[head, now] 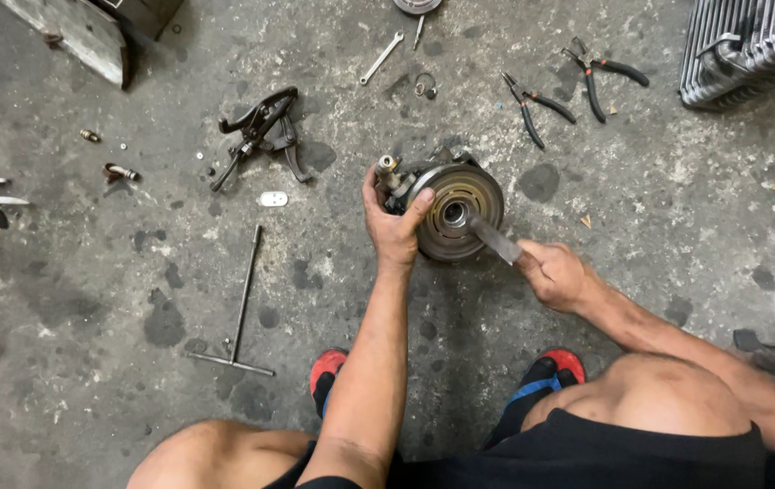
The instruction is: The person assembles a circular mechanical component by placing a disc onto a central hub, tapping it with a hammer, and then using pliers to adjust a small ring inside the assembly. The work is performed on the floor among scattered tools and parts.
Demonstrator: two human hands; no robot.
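A round metal compressor with a pulley face (pixel 456 210) stands on the concrete floor in front of me. My left hand (pixel 392 222) grips its left side, thumb over the pulley rim. My right hand (pixel 552 274) is closed on the handle of a flat metal tool (pixel 493 238), whose tip rests at the hub in the pulley's centre. I am squatting, with both knees and my red and blue sandals at the bottom of the view.
A black puller (pixel 260 131) lies to the left, a T-handle wrench (pixel 240 308) nearer me. Two pairs of pliers (pixel 577 86), a spanner (pixel 380 59) and a ring (pixel 424 86) lie beyond. A finned metal unit (pixel 745 45) sits top right.
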